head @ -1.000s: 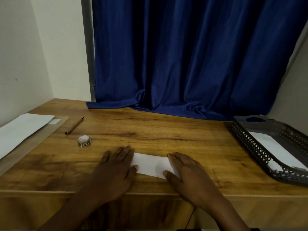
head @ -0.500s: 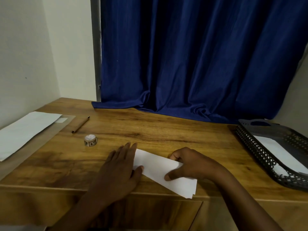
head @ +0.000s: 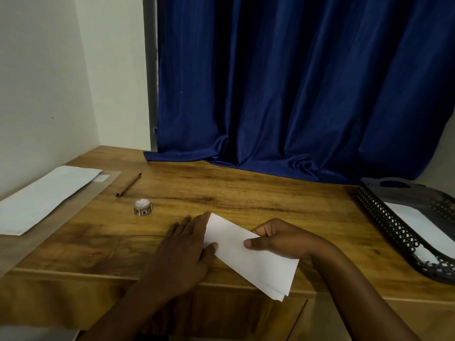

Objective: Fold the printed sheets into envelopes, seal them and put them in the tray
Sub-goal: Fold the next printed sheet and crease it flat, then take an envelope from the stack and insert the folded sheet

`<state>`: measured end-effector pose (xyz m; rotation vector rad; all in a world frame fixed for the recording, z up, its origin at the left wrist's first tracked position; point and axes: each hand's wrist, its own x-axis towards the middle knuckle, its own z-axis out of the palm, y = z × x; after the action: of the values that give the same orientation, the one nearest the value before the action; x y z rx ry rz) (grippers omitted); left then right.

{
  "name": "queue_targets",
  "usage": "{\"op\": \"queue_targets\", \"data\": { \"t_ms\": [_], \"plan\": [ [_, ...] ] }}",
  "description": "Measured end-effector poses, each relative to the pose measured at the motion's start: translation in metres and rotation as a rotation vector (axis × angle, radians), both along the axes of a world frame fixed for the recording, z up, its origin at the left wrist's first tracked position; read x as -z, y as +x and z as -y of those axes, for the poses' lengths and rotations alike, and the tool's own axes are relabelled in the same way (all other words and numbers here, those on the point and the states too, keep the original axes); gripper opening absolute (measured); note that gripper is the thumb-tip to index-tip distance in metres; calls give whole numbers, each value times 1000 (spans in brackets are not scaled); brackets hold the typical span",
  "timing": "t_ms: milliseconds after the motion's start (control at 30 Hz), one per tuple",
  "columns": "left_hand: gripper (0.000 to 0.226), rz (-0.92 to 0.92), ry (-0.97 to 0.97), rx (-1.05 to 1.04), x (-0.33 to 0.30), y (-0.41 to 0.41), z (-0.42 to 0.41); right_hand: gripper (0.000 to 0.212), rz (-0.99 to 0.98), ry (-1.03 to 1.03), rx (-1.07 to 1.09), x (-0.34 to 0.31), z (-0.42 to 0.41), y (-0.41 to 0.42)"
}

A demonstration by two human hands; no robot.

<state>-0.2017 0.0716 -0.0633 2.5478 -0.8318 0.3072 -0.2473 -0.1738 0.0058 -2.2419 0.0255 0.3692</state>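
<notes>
A folded white sheet lies slanted near the table's front edge, its lower right corner hanging past the edge. My right hand pinches its upper long edge between thumb and fingers. My left hand rests flat on the sheet's left end, fingers spread. A dark mesh tray at the right holds a white envelope. A white envelope or sheet lies on a clear sleeve at the far left.
A small roll of tape stands left of the hands, with a brown pencil behind it. A blue curtain hangs onto the back of the wooden table. A wall closes the left side.
The sheet has been turned from level to slanted, and its right end now overhangs the front edge. My right hand went from flat on it to pinching it. My left hand stayed on the left end.
</notes>
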Motion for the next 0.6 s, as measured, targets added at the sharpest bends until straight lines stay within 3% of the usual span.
{"op": "queue_targets", "data": {
  "t_ms": [100, 167, 300, 600],
  "plan": [
    [81, -43, -155, 7, -3, 1, -1, 25, 147, 127, 175, 6, -8, -3],
    [82, -77, -201, -7, -4, 1, -1, 23, 238, 354, 344, 13, -16, -6],
    [69, -158, -205, -4, -6, -3, -2, 23, 323, 593, 457, 27, -38, -7],
    [28, -320, -415, 15, -13, -2, -6, 14, 365, 527, 343, 35, -72, 3]
  ]
}}
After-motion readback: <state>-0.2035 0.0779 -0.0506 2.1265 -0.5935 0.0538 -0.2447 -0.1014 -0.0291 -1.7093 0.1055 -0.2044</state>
